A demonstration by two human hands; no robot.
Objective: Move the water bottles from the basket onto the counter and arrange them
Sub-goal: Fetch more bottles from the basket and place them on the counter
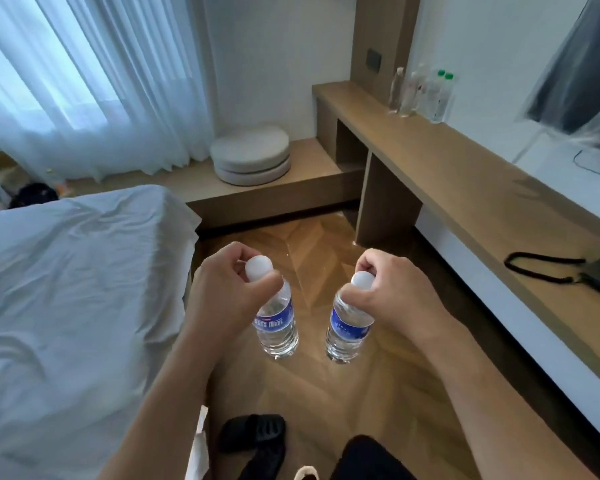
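White characters are printed on the blue labels of the left bottle (277,320) and right bottle (349,323); none can be read.

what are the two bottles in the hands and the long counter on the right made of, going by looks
Left bottle and right bottle: thin clear plastic, glossy, the floor showing through ribbed walls; blue printed labels, smooth white caps, probably plastic too. Counter: matte light brown with faint grain, likely wood or wood-look laminate; the picture cannot settle which.

Two held bottles (276,323) (347,327) hang side by side above the floor (326,393), bed (66,289) to their left, worktop (465,174) to their right.
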